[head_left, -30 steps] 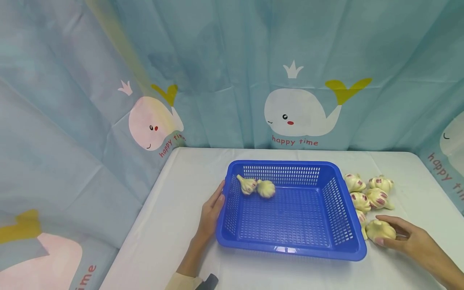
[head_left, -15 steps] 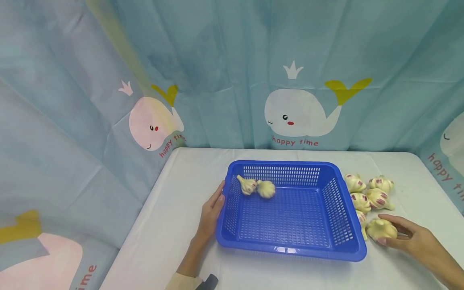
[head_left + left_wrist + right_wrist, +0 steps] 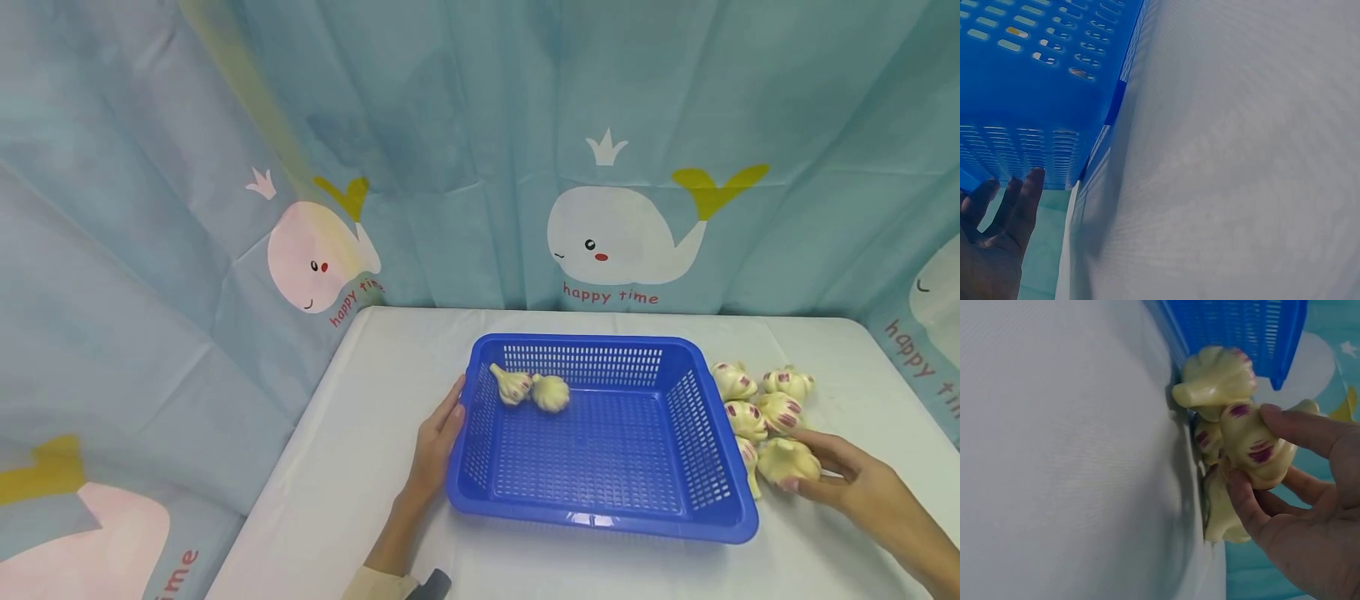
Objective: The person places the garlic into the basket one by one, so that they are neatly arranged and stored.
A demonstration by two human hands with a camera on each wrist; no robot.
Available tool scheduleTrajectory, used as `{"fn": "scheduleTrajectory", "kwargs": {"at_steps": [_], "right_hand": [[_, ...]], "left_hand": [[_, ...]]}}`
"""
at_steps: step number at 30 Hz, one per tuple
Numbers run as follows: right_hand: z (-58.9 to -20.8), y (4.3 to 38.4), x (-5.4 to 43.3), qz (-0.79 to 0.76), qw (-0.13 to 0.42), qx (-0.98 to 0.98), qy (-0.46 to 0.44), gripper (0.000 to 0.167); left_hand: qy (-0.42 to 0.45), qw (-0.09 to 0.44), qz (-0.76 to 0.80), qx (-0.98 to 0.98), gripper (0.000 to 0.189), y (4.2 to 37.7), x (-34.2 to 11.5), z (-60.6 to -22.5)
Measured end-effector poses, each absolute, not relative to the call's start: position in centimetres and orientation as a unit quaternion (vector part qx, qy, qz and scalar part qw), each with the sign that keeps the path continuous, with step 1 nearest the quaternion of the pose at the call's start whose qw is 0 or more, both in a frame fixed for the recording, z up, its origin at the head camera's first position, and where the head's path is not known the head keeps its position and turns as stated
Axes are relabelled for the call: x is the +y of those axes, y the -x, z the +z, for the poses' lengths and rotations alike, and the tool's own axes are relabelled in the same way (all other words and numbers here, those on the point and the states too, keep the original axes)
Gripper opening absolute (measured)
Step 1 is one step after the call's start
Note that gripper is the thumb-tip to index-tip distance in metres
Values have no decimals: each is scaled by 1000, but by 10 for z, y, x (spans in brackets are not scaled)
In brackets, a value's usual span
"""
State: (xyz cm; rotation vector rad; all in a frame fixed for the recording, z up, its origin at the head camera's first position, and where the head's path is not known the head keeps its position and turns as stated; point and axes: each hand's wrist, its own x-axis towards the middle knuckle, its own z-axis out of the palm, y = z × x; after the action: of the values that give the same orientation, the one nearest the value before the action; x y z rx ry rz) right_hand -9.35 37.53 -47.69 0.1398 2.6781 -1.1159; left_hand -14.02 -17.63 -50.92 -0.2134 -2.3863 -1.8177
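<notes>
My right hand (image 3: 855,479) pinches a pale garlic bulb (image 3: 787,463) between thumb and fingers at the right of the basket. In the right wrist view this garlic bulb (image 3: 1254,447) shows purple streaks and sits close to other bulbs. My left hand (image 3: 437,437) rests along the left outer side of the blue plastic basket (image 3: 592,523). In the left wrist view its fingers (image 3: 1025,206) reach fairly straight against the slotted wall. Inside the basket, near the back left corner, lie two garlic bulbs, one with a long stem (image 3: 513,387) and one rounder (image 3: 551,393).
Several garlic bulbs (image 3: 746,419) cluster on the white table (image 3: 360,417) along the basket's right wall. Behind the table hangs a blue curtain (image 3: 480,167) printed with whales.
My right hand has shifted slightly away from me with the garlic bulb, which has turned a little in its grip. The left hand and the basket have stayed put.
</notes>
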Motion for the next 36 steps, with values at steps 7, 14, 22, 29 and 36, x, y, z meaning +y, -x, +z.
{"fn": "scheduleTrajectory", "kwargs": {"at_steps": [7, 14, 22, 29, 36], "right_hand": [[-465, 97, 373, -387, 121, 912, -69, 94], [-461, 99, 376, -399, 86, 910, -73, 86], [-447, 103, 366, -405, 61, 909, -75, 92], [-439, 105, 360, -425, 34, 902, -64, 86], [-440, 108, 356, -423, -8, 905, -42, 77]], "left_hand": [[75, 67, -602, -792, 51, 140, -177, -509], [79, 72, -601, -792, 50, 140, -177, -508], [74, 62, -595, -798, 51, 140, -177, -509], [77, 62, -597, -796, 51, 140, -177, -509], [83, 63, -600, -793, 51, 140, -177, -509]]}}
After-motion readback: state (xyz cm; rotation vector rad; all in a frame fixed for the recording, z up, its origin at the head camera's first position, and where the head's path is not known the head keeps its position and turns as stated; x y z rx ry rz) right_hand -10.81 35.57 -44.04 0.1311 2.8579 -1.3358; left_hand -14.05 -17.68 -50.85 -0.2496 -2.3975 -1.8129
